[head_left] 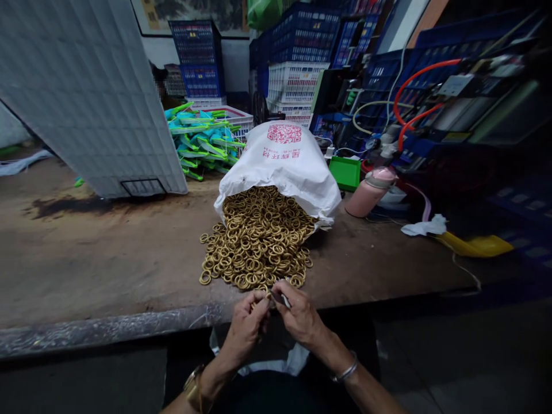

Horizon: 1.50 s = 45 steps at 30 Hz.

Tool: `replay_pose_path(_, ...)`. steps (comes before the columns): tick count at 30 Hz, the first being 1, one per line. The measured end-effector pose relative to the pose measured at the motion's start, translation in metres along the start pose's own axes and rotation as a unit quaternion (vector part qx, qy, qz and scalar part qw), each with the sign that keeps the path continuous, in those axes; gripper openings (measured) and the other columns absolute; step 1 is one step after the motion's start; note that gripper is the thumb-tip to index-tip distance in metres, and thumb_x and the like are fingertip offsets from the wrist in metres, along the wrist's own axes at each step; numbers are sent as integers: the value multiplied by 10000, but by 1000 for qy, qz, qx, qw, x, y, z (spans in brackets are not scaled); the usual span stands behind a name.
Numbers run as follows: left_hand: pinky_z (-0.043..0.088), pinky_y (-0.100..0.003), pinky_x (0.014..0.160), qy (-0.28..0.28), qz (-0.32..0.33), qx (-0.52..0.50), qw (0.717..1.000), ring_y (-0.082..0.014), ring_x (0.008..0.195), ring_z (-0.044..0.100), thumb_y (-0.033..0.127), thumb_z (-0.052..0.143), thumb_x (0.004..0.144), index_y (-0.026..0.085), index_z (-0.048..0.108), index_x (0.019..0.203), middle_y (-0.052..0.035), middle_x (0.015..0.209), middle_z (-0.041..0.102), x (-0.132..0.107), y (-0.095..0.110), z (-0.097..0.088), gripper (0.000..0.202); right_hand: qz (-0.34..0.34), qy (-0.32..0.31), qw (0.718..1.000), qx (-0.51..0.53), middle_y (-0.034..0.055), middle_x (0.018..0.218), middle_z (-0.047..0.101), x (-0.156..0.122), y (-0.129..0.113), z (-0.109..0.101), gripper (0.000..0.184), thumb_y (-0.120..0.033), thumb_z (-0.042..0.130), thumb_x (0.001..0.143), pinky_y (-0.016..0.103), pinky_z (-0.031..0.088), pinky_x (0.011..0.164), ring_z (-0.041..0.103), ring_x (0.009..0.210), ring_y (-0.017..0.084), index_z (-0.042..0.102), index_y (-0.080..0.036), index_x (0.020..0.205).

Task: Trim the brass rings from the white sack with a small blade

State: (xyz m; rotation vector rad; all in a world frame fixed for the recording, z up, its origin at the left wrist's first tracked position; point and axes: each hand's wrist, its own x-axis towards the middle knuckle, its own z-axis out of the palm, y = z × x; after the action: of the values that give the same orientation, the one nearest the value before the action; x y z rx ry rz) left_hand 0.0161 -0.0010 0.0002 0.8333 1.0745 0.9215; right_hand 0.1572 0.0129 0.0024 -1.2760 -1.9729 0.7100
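A heap of brass-coloured rings [259, 253] spills from the mouth of a white woven sack [284, 155] onto the table. At the table's front edge, just below the heap, my two hands meet. My left hand [248, 322] is closed, pinching a ring [268, 295] between thumb and forefinger; whether more rings sit in the palm is hidden. Close against it, my right hand [299, 316] is closed too, with a small dark, thin piece [284, 300] showing at its fingertips. That piece is too small to name.
A grey-white ribbed panel [95, 98] stands at left. Green and blue plastic pieces [202, 138] are piled behind it. Right of the sack are a green tray [345, 172], a pink bottle [371, 192] and a machine with red hoses [401, 115]. Crates [302, 34] stack behind.
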Motion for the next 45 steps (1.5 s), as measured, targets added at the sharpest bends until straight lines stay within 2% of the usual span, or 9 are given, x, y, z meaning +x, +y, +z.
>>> replay_pose_path(3, 266, -153, 394, 26, 48, 46, 997, -41, 393, 318, 377, 529, 759, 162, 494, 673, 80, 472, 390, -2, -1, -3, 235, 38, -6, 998, 49, -13, 688, 513, 1, -9, 5, 79, -191, 419, 799, 205, 361, 601, 468, 623, 105, 488, -194, 761)
replay_pose_path(10, 399, -215, 608, 54, 196, 173, 964, -113, 592, 505, 282, 483, 798, 159, 592, 679, 5, 607, 566, -4, 2, -6, 204, 227, -57, 948, 218, -53, 519, 423, 0, -10, 15, 355, -475, 366, 834, 192, 321, 481, 371, 469, 75, 469, -178, 669)
replay_pose_path(14, 390, -208, 577, 29, 179, 148, 972, -101, 565, 491, 295, 481, 801, 155, 571, 652, 4, 603, 554, -5, 4, -4, 223, 277, -62, 919, 272, -70, 473, 373, -1, -7, 18, 409, -525, 348, 822, 193, 232, 393, 264, 387, 56, 464, -176, 642)
replay_pose_path(18, 282, -171, 398, 9, 72, 82, 994, -49, 393, 347, 370, 499, 769, 154, 524, 659, 50, 506, 446, -8, 8, -3, 244, 238, -25, 941, 239, -50, 528, 430, 5, -13, 13, 327, -457, 441, 783, 195, 320, 489, 363, 491, 75, 471, -170, 629)
replay_pose_path(24, 188, -150, 329, -24, -28, -5, 999, -31, 311, 270, 471, 500, 735, 176, 455, 669, 87, 412, 385, -11, 9, -5, 305, 187, -7, 971, 147, -47, 572, 461, 8, -19, 8, 230, -359, 435, 788, 202, 348, 568, 406, 563, 90, 510, -172, 676)
replay_pose_path(32, 206, -154, 340, 7, 1, 4, 1000, -38, 327, 289, 477, 536, 707, 184, 436, 658, 83, 427, 409, -13, 15, -2, 313, 156, -9, 987, 42, -8, 637, 540, -2, -13, 9, 221, -297, 336, 846, 215, 351, 570, 482, 576, 117, 512, -188, 768)
replay_pose_path(34, 214, -158, 352, 6, 11, 16, 1000, -42, 336, 286, 479, 513, 729, 182, 441, 670, 83, 428, 400, -13, 15, -2, 311, 114, -43, 992, -29, 5, 679, 573, -7, -13, 9, 154, -189, 365, 797, 218, 339, 584, 504, 605, 127, 519, -194, 810)
replay_pose_path(37, 236, -161, 389, -1, 38, 36, 999, -46, 361, 300, 469, 492, 754, 176, 462, 698, 82, 432, 394, -14, 14, -4, 300, 76, -82, 987, -118, 23, 746, 609, -12, -15, 10, 274, -59, 375, 661, 223, 317, 604, 535, 663, 143, 515, -193, 854)
replay_pose_path(45, 257, -170, 411, 18, 54, 62, 996, -54, 384, 328, 459, 504, 743, 177, 432, 629, 72, 442, 399, -16, 18, -2, 313, 73, -84, 972, -207, 19, 729, 612, -12, -18, 9, 312, -47, 360, 637, 239, 253, 562, 544, 652, 150, 497, -194, 875)
